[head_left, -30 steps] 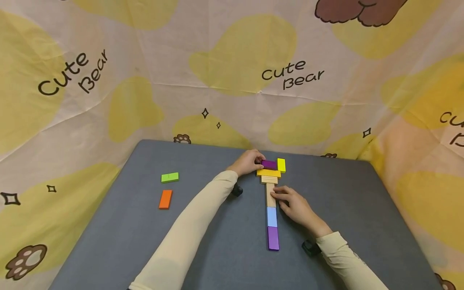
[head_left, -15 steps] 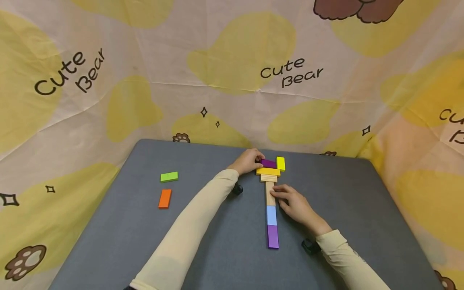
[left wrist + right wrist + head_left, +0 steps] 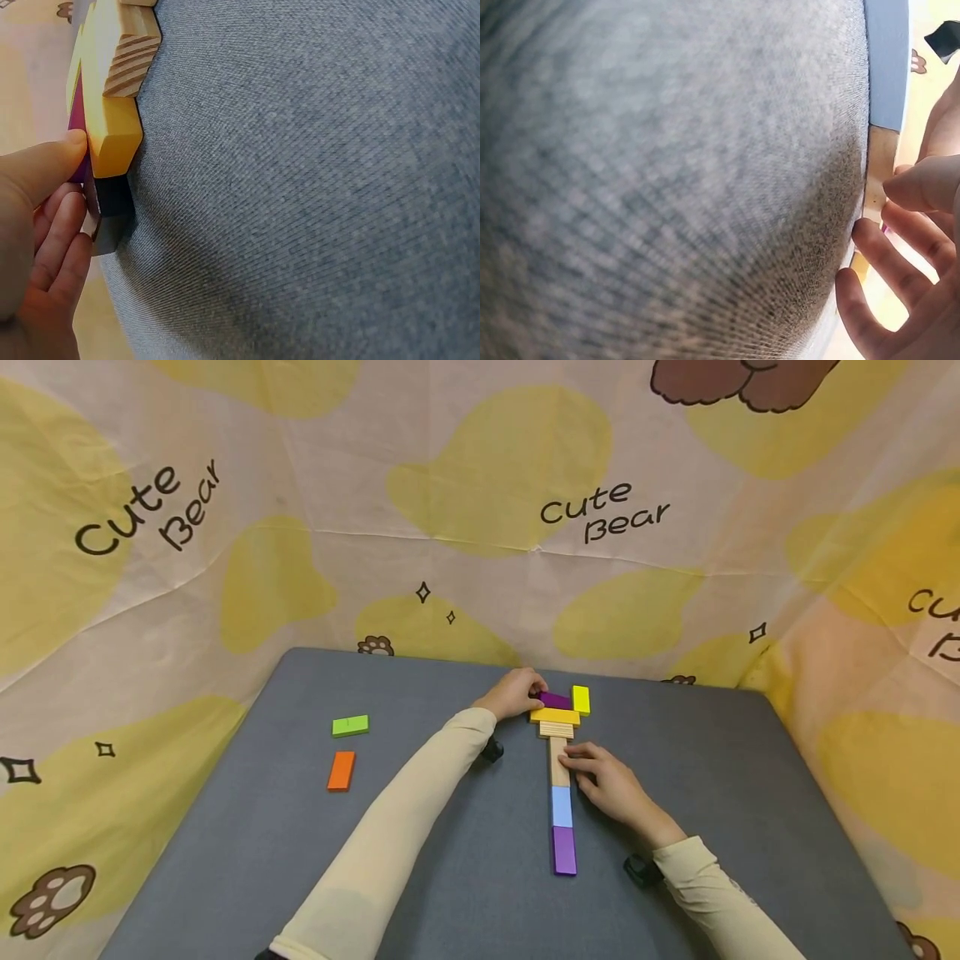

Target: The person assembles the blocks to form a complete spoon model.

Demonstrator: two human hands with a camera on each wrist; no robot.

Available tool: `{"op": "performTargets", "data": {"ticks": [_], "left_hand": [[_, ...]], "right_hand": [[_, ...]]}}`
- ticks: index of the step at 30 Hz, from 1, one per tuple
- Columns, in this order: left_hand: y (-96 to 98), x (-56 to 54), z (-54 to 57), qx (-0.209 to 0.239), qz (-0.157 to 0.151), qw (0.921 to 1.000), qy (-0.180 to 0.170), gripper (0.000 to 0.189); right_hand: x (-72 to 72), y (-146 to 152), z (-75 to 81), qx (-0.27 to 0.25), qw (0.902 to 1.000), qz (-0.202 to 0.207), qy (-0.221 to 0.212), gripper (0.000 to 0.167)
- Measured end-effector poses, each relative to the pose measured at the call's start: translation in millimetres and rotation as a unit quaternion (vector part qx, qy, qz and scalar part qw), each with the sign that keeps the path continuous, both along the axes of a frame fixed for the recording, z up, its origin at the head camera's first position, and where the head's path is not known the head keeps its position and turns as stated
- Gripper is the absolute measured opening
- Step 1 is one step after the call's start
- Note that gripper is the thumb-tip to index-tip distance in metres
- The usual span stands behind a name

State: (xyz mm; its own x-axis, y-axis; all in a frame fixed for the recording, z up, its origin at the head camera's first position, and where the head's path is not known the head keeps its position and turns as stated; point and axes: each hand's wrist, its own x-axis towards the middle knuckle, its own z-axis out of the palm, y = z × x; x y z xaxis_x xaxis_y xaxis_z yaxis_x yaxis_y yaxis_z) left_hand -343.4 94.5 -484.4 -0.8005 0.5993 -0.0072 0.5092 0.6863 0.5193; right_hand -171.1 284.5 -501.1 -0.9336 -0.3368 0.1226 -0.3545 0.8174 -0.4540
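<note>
"What is on the left?"

"Left of the frame, on the grey table [image 3: 480,893], a green block [image 3: 350,726] lies above an orange block [image 3: 341,772], well apart from the rest."

"And moving right?"

"A cream sleeve reaches up from the bottom edge to the left hand [image 3: 513,693], just right of centre. Its thumb and finger pinch the left end of a dark purple block [image 3: 556,701]. The left wrist view shows a black block [image 3: 115,210] just by those fingers."

"What lies around the pinched block?"

"Directly below it in the frame, a golden block [image 3: 554,717] lies crosswise; then come a ridged wooden block [image 3: 556,728], a plain wooden block [image 3: 558,767], a light blue block [image 3: 562,807] and a violet block [image 3: 564,852], running in a column down the frame. A bright yellow block [image 3: 581,699] stands lengthwise at the purple block's right."

"Farthest right?"

"The right hand [image 3: 618,789], coming from the lower right, fingers loosely spread, fingertips resting on the plain wooden block. I cannot tell how firmly they press."
</note>
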Motion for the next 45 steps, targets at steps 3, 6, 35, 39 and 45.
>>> {"op": "performTargets", "data": {"ticks": [3, 6, 35, 39, 45], "left_hand": [[-1.1, 1.5, 0.4, -0.002, 0.002, 1.0, 0.0, 0.028], [-2.7, 3.2, 0.9, -0.003, 0.002, 1.0, -0.002, 0.029], [-91.2, 21.2, 33.5, 0.069, -0.082, 0.994, 0.019, 0.028], [-143.2, 43.8, 48.1, 0.086, -0.075, 0.9934, 0.013, 0.027], [-233.2, 86.4, 46.2, 0.13, 0.009, 0.9912, 0.021, 0.029]], "right_hand": [[0.0, -1.0, -0.1, 0.001, 1.0, -0.001, -0.008, 0.039], [0.2, -1.9, 0.5, 0.002, 0.9999, -0.001, -0.013, 0.039], [2.0, -4.0, -0.3, -0.002, 0.9999, -0.001, -0.01, 0.04], [2.5, -3.1, -0.1, -0.005, 1.0, -0.001, -0.005, 0.04], [1.9, -1.0, -1.8, -0.004, 1.0, 0.002, 0.004, 0.041]]}}
